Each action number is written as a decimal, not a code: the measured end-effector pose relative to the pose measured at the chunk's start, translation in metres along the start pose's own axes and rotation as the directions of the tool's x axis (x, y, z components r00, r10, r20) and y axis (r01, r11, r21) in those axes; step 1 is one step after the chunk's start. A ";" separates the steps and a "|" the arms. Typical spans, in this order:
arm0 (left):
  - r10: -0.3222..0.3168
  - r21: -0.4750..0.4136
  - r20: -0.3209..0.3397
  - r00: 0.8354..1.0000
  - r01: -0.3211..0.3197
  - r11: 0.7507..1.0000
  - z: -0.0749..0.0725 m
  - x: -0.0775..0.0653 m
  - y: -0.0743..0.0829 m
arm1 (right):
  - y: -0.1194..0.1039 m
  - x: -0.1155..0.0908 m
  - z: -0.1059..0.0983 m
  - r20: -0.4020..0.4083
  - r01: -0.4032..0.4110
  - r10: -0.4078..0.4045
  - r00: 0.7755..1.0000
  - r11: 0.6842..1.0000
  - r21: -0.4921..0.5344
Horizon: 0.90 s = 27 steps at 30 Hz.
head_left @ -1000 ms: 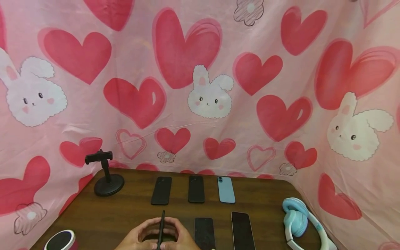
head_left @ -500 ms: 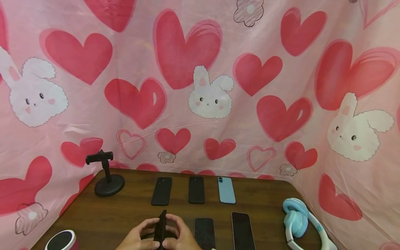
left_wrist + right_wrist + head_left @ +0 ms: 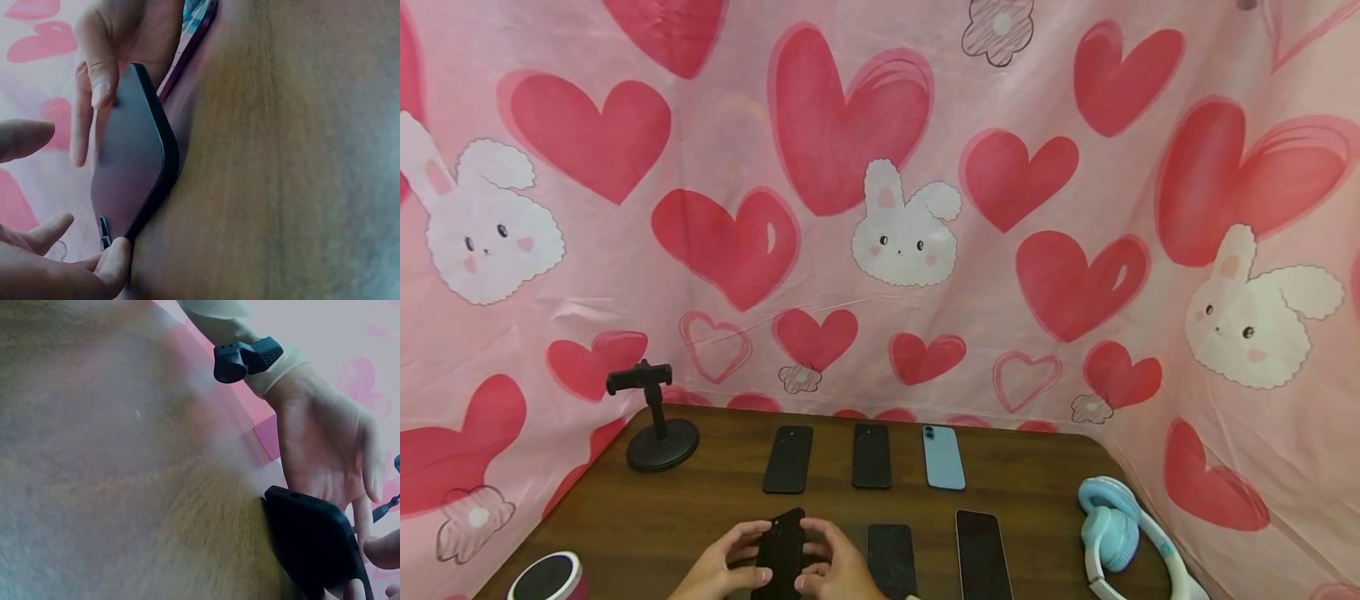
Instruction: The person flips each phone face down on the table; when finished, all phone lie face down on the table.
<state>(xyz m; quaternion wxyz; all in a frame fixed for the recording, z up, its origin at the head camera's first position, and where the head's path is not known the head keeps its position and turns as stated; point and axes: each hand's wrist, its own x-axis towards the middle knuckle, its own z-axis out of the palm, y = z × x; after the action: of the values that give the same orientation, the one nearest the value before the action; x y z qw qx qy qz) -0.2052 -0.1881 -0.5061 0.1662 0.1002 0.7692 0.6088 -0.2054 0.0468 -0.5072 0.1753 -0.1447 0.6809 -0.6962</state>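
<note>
Both hands hold a black smartphone (image 3: pixel 781 554) between them at the table's front, its back and camera showing in the head view. My left hand (image 3: pixel 722 562) grips the left edge, thumb on the phone's back. Along the opposite edge, my right hand (image 3: pixel 838 567) holds it with thumb and fingers. In the left wrist view the phone (image 3: pixel 131 150) stands tilted close over the wood, with left fingertips (image 3: pixel 115 265) pinching a corner. The right wrist view shows the phone's end (image 3: pixel 306 512) below the left palm (image 3: pixel 322 444).
Behind are two black phones (image 3: pixel 788 458) (image 3: pixel 871 455) and a light blue phone (image 3: pixel 943 456). Right of the hands lie two dark-screened phones (image 3: pixel 891 558) (image 3: pixel 983 554). A black phone stand (image 3: pixel 658 442), a round speaker-like object (image 3: pixel 546 577) and blue-white headphones (image 3: pixel 1108 533) sit around the wooden table (image 3: pixel 700 508).
The phone has turned in both hands from edge-on to the head view to showing its back and camera. Both hands have stayed in nearly the same place; the other things are still.
</note>
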 end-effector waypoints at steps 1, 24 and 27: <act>-0.002 0.004 -0.004 1.000 0.002 1.000 0.000 0.000 0.000 | 0.000 0.000 0.000 -0.008 -0.012 0.011 1.000 1.000 -0.017; -0.026 0.070 -0.114 0.993 0.034 0.997 -0.008 0.006 0.003 | -0.001 0.020 0.010 -0.055 -0.120 0.113 0.992 0.980 -0.161; -0.037 0.089 -0.157 0.987 0.052 0.995 -0.007 0.007 0.005 | -0.004 0.023 0.012 -0.050 -0.127 0.120 0.992 0.978 -0.165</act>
<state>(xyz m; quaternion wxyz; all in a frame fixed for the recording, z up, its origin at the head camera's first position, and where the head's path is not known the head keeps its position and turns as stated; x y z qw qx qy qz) -0.2147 -0.1903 -0.5006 0.1146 0.0430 0.8094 0.5744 -0.2209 0.0260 -0.5039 0.1919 -0.1027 0.7481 -0.6269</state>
